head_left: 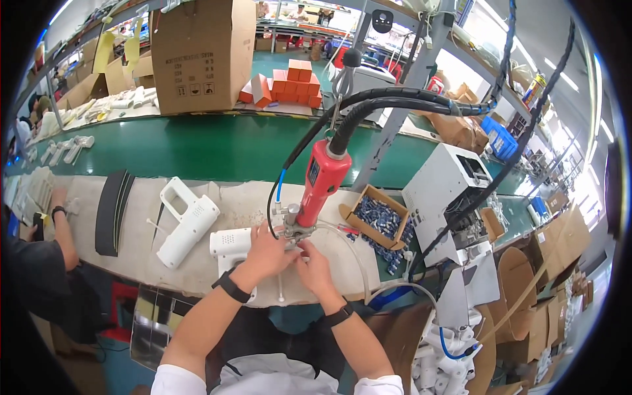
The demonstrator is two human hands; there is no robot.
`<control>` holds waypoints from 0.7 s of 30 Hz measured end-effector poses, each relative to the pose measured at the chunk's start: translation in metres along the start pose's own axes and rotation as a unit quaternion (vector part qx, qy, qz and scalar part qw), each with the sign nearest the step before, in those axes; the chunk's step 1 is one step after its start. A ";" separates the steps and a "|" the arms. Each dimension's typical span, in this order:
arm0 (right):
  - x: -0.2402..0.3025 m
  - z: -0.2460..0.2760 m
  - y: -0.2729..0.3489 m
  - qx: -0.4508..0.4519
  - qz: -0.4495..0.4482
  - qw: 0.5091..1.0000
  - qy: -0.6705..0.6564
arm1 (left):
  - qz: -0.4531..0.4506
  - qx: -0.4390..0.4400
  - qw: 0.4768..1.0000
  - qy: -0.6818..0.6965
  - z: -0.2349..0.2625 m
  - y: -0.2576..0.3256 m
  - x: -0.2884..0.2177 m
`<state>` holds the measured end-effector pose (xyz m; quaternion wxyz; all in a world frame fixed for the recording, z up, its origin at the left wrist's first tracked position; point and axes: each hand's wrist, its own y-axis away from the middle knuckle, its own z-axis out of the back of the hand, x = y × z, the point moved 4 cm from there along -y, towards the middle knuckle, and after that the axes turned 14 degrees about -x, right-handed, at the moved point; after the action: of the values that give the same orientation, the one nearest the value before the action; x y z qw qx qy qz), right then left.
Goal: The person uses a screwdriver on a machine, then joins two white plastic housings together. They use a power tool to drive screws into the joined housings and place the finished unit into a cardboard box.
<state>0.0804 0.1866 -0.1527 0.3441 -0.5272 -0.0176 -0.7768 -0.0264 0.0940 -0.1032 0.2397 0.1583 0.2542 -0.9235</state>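
A red power screwdriver [322, 178] hangs upright in front of me on a thick black cable, with a metal fitting [293, 224] at its lower end. Just under that fitting my left hand [266, 255] lies over a white plastic appliance body [228, 241], its fingers curled. My right hand [315, 270] is close beside it, thumb and fingers pinched together below the fitting. What the fingertips of either hand hold is hidden. A second white gun-shaped body [187, 222] rests on the bench to the left, with a thin rod sticking out.
An open cardboard box [378, 217] of small blue-and-silver parts stands right of the tool, with more spilled around it. A curved black foam strip [113, 214] lies left. Behind runs a green conveyor [217, 141]. A white machine [441, 197] stands right; a co-worker's arm [64, 230] is far left.
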 end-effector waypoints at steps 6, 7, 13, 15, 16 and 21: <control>-0.012 -0.009 -0.005 -0.002 -0.050 0.994 -0.094 | -0.044 -0.016 0.999 -0.006 -0.019 -0.004 0.012; -0.010 -0.008 -0.005 -0.006 -0.053 0.994 -0.092 | -0.047 -0.020 0.999 0.015 -0.018 -0.005 0.011; -0.008 -0.004 -0.005 -0.063 0.005 0.994 -0.090 | -0.059 0.003 0.998 -0.038 -0.029 -0.008 0.009; 0.004 0.002 -0.004 -0.083 0.035 0.995 -0.041 | -0.074 -0.031 0.997 -0.003 -0.030 -0.004 0.014; 0.009 0.013 -0.002 -0.094 0.034 0.994 -0.035 | -0.066 -0.048 0.997 -0.003 -0.037 -0.001 0.019; 0.095 0.079 0.050 0.141 0.124 0.982 -0.004 | -0.087 -0.050 0.995 0.015 -0.011 -0.003 0.016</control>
<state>0.1525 0.1302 -0.0552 0.5085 -0.4746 -0.0626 -0.7157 -0.0391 0.0966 -0.1179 0.1624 0.1375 0.3167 -0.9244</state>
